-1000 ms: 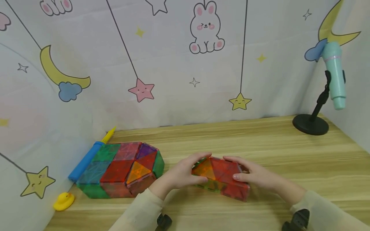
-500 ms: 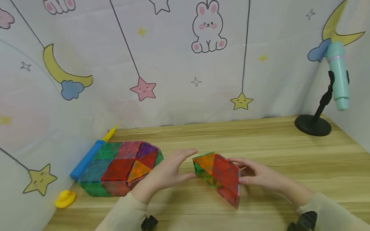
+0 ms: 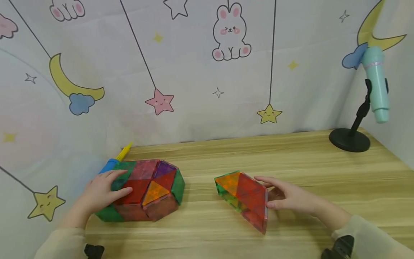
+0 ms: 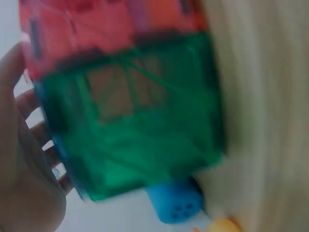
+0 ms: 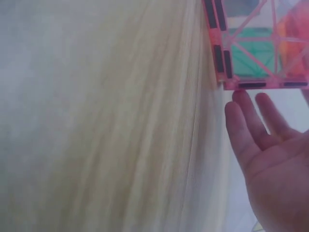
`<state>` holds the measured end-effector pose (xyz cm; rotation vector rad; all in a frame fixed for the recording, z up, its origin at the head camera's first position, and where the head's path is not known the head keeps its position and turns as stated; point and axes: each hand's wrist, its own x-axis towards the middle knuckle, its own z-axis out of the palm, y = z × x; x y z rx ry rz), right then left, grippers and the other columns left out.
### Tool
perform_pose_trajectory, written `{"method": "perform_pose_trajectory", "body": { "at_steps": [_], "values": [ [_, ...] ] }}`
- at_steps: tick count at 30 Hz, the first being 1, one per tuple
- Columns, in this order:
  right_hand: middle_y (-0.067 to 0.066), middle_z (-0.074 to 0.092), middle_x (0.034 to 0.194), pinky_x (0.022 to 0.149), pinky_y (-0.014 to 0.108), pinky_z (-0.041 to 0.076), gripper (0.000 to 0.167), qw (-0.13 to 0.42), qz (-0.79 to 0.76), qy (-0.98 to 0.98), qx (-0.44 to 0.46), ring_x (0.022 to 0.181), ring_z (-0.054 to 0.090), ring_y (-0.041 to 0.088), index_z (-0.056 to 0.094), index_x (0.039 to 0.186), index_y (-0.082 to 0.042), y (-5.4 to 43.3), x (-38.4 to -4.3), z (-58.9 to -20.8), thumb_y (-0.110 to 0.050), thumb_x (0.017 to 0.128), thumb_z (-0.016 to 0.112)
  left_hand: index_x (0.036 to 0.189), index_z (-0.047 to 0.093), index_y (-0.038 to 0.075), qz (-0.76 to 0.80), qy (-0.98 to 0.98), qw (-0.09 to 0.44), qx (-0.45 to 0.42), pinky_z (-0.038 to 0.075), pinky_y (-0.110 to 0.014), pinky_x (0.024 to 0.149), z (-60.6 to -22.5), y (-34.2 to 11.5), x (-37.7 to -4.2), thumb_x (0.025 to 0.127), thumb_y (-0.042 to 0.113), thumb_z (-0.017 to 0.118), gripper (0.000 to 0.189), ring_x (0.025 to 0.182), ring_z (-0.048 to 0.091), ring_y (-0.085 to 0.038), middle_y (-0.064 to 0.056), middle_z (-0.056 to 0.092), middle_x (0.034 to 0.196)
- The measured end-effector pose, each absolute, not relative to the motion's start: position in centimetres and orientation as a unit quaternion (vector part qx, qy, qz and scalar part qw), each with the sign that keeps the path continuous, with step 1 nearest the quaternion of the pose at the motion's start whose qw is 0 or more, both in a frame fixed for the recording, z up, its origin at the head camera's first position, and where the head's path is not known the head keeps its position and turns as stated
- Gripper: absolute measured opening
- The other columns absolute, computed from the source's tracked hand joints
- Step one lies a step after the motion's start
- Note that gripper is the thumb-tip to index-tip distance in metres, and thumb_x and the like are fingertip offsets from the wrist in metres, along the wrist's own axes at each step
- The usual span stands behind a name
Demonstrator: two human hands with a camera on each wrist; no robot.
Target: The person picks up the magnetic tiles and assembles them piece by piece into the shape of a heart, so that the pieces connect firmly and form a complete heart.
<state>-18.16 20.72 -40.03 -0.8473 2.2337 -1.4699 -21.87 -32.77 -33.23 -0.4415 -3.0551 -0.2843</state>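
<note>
On the left half of the table, in the head view, a larger block of translucent magnetic tiles (image 3: 155,192) shows green, red, pink, orange and purple panels. My left hand (image 3: 100,194) rests on its left end, thumb and fingers spread across the top. The left wrist view is blurred, with a green side tile (image 4: 145,125) close by. A smaller magnetic-tile shape (image 3: 252,196), red, orange and green, stands at an angle right of centre. At its right end is my right hand (image 3: 288,198), its fingertips touching or very near the red tile edge (image 5: 260,85).
A blue tube (image 3: 109,165) with a yellow tip (image 3: 124,151) lies behind the larger block. Something small and yellow (image 4: 224,226) peeks in at the left wrist view's lower edge. A mint microphone (image 3: 376,86) on a black stand (image 3: 349,139) is at the back right.
The smaller tile shape was turned, its right end swinging nearer. My left hand let go of it and moved left onto the larger block. My right hand stayed at its right end.
</note>
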Motion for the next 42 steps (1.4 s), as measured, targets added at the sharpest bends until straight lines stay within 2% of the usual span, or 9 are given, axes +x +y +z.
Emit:
{"method": "perform_pose_trajectory", "body": {
  "at_steps": [2, 8, 13, 20, 24, 28, 31, 36, 42],
  "values": [
    [0.019, 0.043, 0.134, 0.084, 0.029, 0.047, 0.066, 0.169, -0.516, 0.782, -0.305, 0.104, 0.059, 0.022, 0.027, 0.149, -0.014, 20.7, -18.2, -40.1, -0.013, 0.092, 0.06, 0.136, 0.046, 0.004, -0.094, -0.988, 0.012, -0.123, 0.026, -0.074, 0.081, -33.7, -34.2, -21.7, 0.087, 0.053, 0.059, 0.071, 0.116, 0.036, -0.055, -0.029, 0.042, 0.134],
    [0.018, 0.048, 0.129, 0.085, 0.03, 0.047, 0.063, 0.16, -0.509, 0.779, -0.329, 0.103, 0.058, 0.02, 0.03, 0.147, -0.014, 20.6, -18.4, -40.1, -0.011, 0.092, 0.06, 0.136, 0.045, 0.002, -0.147, -0.982, 0.025, -0.115, 0.016, -0.072, 0.092, -34.9, -34.5, -21.5, 0.09, 0.048, 0.057, 0.066, 0.123, 0.024, -0.056, -0.03, 0.034, 0.138],
    [0.017, 0.05, 0.126, 0.085, 0.03, 0.047, 0.06, 0.156, -0.514, 0.775, -0.332, 0.103, 0.058, 0.019, 0.033, 0.145, -0.013, 20.8, -18.5, -40.0, -0.01, 0.091, 0.06, 0.137, 0.043, 0.001, -0.159, -0.982, 0.022, -0.101, 0.015, -0.071, 0.093, -35.0, -32.8, -21.6, 0.09, 0.052, 0.055, 0.07, 0.124, 0.019, -0.056, -0.031, 0.031, 0.14],
    [0.024, 0.051, 0.124, 0.083, 0.033, 0.049, 0.051, 0.177, -0.55, 0.734, -0.357, 0.102, 0.06, 0.027, 0.038, 0.138, -0.007, 20.5, -18.1, -39.8, -0.001, 0.091, 0.057, 0.134, 0.043, -0.004, -0.169, -0.979, 0.033, -0.112, 0.013, -0.066, 0.097, -35.2, -28.9, -22.0, 0.092, 0.05, 0.052, 0.068, 0.125, 0.017, -0.053, -0.034, 0.028, 0.138],
    [0.019, 0.044, 0.134, 0.084, 0.034, 0.049, 0.064, 0.128, -0.505, 0.773, -0.363, 0.108, 0.056, 0.022, 0.034, 0.142, -0.01, 19.8, -17.6, -39.6, -0.01, 0.087, 0.067, 0.134, 0.044, -0.004, -0.164, -0.98, 0.038, -0.108, 0.016, -0.066, 0.096, -35.3, -27.3, -22.1, 0.092, 0.053, 0.049, 0.071, 0.125, 0.019, -0.053, -0.034, 0.029, 0.138],
    [0.015, 0.029, 0.146, 0.086, 0.034, 0.048, 0.082, 0.068, -0.415, 0.825, -0.377, 0.119, 0.045, 0.025, 0.031, 0.147, -0.018, 18.7, -17.0, -39.3, -0.032, 0.079, 0.076, 0.134, 0.045, -0.002, -0.156, -0.982, 0.042, -0.099, 0.02, -0.067, 0.094, -35.4, -26.7, -22.0, 0.092, 0.057, 0.046, 0.072, 0.125, 0.019, -0.054, -0.033, 0.029, 0.139],
    [0.015, 0.023, 0.148, 0.085, 0.032, 0.047, 0.083, 0.068, -0.378, 0.84, -0.384, 0.116, 0.044, 0.025, 0.035, 0.145, -0.024, 18.2, -16.7, -39.2, -0.042, 0.076, 0.076, 0.133, 0.045, -0.003, -0.156, -0.982, 0.043, -0.103, 0.018, -0.066, 0.095, -35.4, -26.5, -21.9, 0.092, 0.056, 0.046, 0.072, 0.125, 0.02, -0.053, -0.034, 0.03, 0.138],
    [0.02, 0.023, 0.144, 0.081, 0.03, 0.049, 0.077, 0.078, -0.4, 0.821, -0.4, 0.103, 0.053, 0.016, 0.038, 0.143, -0.019, 18.2, -16.4, -39.4, -0.033, 0.078, 0.077, 0.132, 0.047, -0.003, -0.163, -0.98, 0.022, -0.111, 0.015, -0.063, 0.095, -35.0, -25.6, -21.4, 0.092, 0.058, 0.045, 0.073, 0.125, 0.021, -0.051, -0.034, 0.032, 0.135],
    [0.019, 0.026, 0.141, 0.079, 0.029, 0.049, 0.07, 0.076, -0.402, 0.819, -0.403, 0.1, 0.054, 0.012, 0.042, 0.14, -0.02, 18.2, -16.4, -39.5, -0.032, 0.08, 0.075, 0.137, 0.046, 0.004, -0.17, -0.978, -0.019, -0.115, 0.026, -0.065, 0.089, -33.7, -24.8, -20.5, 0.088, 0.064, 0.045, 0.077, 0.121, 0.021, -0.052, -0.033, 0.032, 0.136]
  ]
}}
